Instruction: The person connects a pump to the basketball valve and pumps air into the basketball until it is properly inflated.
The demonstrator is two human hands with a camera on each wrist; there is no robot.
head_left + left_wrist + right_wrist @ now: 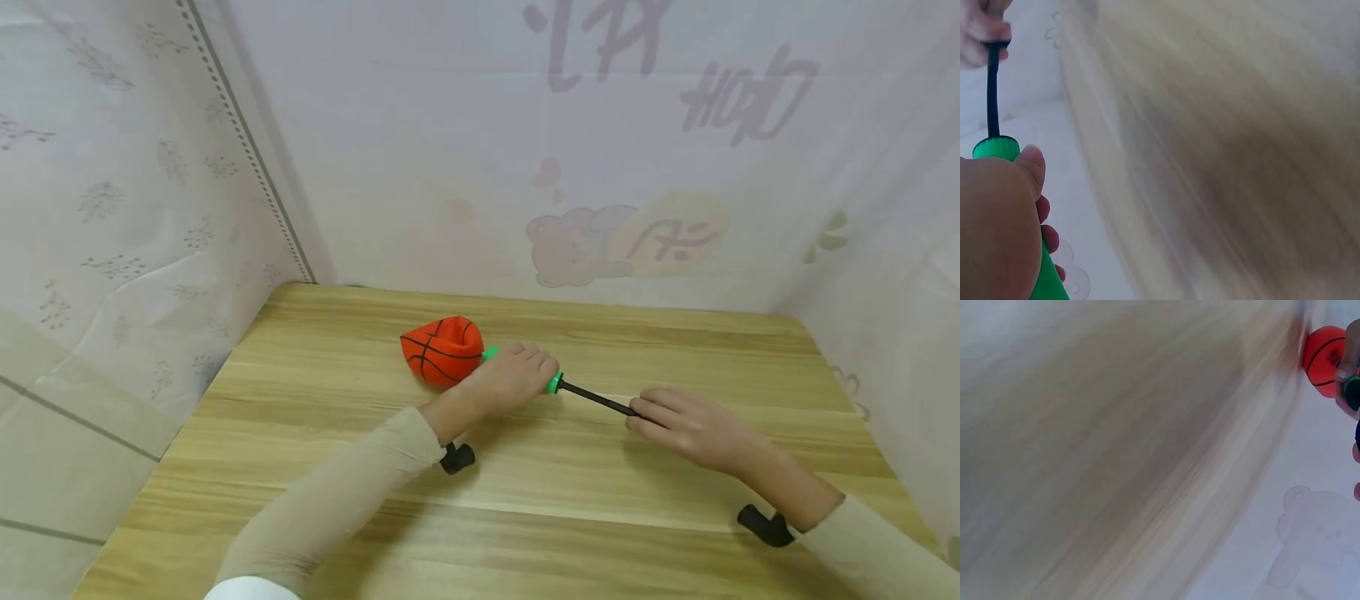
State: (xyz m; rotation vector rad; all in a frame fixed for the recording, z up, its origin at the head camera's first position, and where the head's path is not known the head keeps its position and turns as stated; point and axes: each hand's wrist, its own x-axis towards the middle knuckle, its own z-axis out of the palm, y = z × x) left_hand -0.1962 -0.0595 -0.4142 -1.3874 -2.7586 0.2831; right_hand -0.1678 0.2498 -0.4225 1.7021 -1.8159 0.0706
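A partly deflated toy basketball, orange with black lines and a dented top, sits on the wooden table. Against its right side is the green barrel of a hand pump, which my left hand grips with curled fingers. The pump's black rod is drawn out to the right. At its end, my right hand holds the black handle, mostly covered by the fingers. Whether a needle joins pump and ball is hidden. The right wrist view catches the ball beyond the left hand.
The wooden table has rounded back corners. Pale printed curtains hang behind it and along both sides. A black wrist mount hangs under the left wrist, and another under the right.
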